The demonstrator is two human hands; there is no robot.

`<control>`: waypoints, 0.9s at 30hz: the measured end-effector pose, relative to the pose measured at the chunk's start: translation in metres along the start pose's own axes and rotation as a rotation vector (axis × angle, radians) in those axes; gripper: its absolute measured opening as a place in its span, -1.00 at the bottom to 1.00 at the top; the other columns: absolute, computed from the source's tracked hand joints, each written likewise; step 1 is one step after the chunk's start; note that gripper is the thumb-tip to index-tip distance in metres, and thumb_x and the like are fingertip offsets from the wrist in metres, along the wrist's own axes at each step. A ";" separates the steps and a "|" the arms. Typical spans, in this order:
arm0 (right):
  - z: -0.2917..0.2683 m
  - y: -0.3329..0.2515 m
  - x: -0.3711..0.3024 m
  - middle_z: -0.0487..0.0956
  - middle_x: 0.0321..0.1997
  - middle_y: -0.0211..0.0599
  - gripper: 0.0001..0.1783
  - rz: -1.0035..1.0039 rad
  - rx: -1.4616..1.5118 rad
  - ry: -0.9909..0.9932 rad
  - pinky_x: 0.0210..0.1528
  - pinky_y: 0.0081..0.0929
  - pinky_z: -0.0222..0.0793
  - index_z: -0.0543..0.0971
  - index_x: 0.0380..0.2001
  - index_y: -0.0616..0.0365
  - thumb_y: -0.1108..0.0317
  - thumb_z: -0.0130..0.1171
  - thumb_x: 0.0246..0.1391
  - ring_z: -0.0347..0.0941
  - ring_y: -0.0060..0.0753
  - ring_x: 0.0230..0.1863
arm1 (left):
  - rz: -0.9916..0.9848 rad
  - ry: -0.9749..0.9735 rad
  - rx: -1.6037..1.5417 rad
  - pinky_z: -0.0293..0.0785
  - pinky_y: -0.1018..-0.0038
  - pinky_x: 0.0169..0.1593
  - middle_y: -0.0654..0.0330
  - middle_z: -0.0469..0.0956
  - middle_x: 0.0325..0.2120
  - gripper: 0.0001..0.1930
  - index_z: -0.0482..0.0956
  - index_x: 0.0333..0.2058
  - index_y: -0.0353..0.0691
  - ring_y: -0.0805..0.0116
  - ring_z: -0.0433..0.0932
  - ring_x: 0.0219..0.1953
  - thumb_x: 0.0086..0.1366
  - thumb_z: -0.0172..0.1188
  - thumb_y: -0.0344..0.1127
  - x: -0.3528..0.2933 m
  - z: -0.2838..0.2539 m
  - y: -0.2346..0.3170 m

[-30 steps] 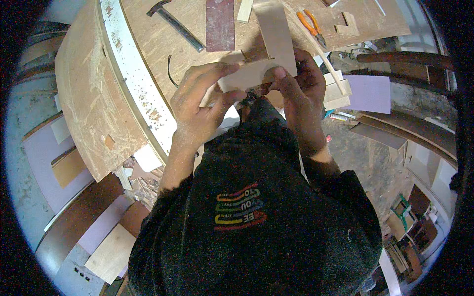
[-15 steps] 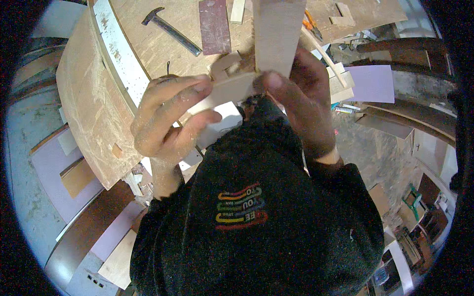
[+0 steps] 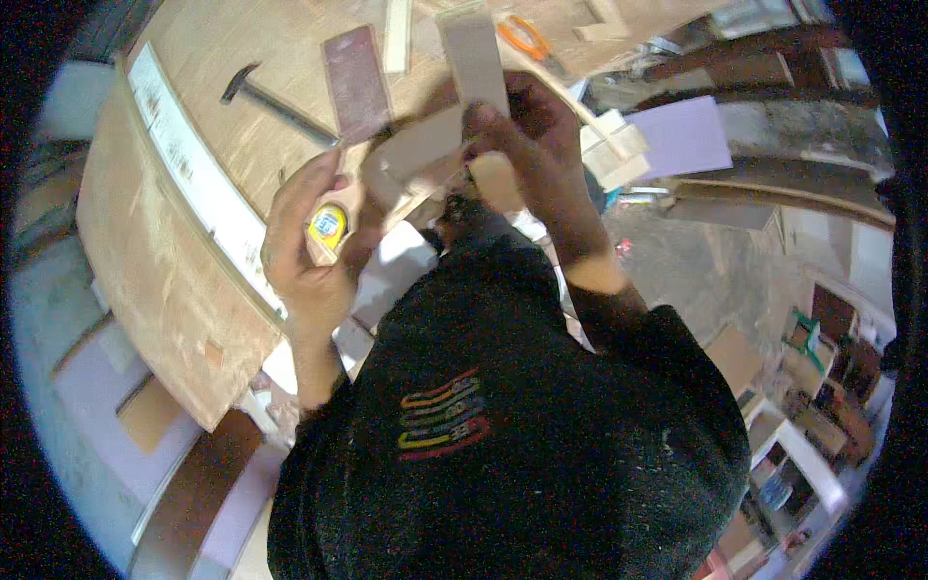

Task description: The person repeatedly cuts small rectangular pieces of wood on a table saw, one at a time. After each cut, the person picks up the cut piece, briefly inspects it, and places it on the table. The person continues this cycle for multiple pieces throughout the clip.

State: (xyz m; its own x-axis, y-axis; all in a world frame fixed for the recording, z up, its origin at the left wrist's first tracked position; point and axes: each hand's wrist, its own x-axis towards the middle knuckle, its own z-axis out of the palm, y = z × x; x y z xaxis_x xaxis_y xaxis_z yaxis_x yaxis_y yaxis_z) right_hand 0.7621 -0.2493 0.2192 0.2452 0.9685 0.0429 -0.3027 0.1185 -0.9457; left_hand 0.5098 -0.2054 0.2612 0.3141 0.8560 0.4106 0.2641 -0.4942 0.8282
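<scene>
My right hand pinches an L-shaped piece made of two pale flat wood strips, its thumb pressing near the corner. One strip points away from me; the other runs left toward my left hand. That left hand is apart from the piece, its fingers and thumb spread in a C shape. Between them shows a small round yellow object with a printed face. Whether it lies beneath the hand or touches it, I cannot tell. Blur softens the joint of the strips.
On the worktable lie a hammer, a dark red board, a pale strip and orange-handled pliers. A long white strip crosses the left side. Wood scraps and a lilac sheet are at right.
My left hand has let go of the wood piece and moved left, its fingers spreading. The round yellow object has come into sight. The whole view has shifted.
</scene>
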 end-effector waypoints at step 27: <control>-0.385 0.128 0.202 0.75 -0.30 -0.20 -0.53 -0.029 -1.145 0.845 -0.21 -0.43 0.60 0.73 -0.12 0.23 0.26 0.58 -0.13 0.67 -0.36 -0.36 | -0.591 -0.417 0.234 0.48 0.28 0.07 0.03 0.61 -0.08 -0.51 0.53 0.19 -0.26 0.19 0.57 -0.04 0.36 0.33 -0.18 -0.106 -0.067 -0.104</control>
State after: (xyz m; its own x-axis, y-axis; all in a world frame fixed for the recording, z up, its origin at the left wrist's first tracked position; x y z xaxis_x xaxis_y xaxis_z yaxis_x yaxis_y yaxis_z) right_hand 1.1273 -0.1228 -0.0167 0.8288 0.5009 0.2496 0.5120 -0.4987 -0.6994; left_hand 0.3880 -0.2344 0.1572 0.3666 0.8830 -0.2930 0.6674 -0.0301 0.7441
